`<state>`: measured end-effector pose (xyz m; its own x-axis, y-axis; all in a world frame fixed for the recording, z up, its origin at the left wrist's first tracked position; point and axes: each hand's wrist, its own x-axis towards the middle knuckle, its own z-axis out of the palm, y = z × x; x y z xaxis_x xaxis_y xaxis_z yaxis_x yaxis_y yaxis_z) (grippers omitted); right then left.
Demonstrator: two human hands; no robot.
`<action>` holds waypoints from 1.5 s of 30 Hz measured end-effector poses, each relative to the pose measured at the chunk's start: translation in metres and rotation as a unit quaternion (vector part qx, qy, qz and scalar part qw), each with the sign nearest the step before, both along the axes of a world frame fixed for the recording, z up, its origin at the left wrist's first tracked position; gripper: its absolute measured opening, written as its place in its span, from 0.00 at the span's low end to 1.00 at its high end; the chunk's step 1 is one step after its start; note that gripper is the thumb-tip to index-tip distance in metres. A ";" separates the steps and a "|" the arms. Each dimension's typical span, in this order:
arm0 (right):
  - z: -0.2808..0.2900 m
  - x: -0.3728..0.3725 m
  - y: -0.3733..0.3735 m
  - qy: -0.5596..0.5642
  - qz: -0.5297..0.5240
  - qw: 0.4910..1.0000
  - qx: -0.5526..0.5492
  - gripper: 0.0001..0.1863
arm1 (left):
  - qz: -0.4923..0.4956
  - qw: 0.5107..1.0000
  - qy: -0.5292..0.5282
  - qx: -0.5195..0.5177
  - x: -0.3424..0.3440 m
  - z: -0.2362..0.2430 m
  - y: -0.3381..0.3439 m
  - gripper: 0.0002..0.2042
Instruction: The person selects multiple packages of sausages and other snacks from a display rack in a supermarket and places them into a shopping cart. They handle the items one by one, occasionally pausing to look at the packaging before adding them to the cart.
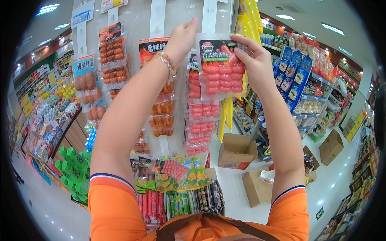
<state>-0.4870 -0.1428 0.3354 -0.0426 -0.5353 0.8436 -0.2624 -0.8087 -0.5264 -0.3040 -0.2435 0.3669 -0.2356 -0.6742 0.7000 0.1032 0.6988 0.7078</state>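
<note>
My right hand [256, 56] grips the top right corner of a flat sealed pack of pink sausages [223, 77], thumb in front. This pack hangs upright before a column of similar pink sausage packs [201, 127] on the display panel. Higher up and to the left, my left hand [181, 39] has its fingers closed beside a white hanging strip [210, 18]. Whatever those fingers may hold is hidden. A beaded bracelet [165, 61] circles the left wrist. Behind the left forearm hang brown sausage packs [162, 108], partly covered.
More sausage packs [113, 54] hang at the left. Below the panel, a loose pink sausage pack [173, 168] lies on bagged snacks above bins of wrapped sticks [179, 203]. Open cardboard boxes [237, 150] stand on the floor at right. Green containers [76, 164] are stacked lower left.
</note>
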 end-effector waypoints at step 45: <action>0.048 -0.014 -0.065 0.141 -0.145 0.979 0.027 0.22 | -0.262 0.953 0.003 0.155 -0.016 0.014 -0.028 0.12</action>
<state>-0.5007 -0.2079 0.3831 0.0318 -0.5800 0.8140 -0.6180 -0.6514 -0.4401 -0.3205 -0.2718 0.3808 -0.5932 -0.6401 0.4882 0.3844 0.3076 0.8704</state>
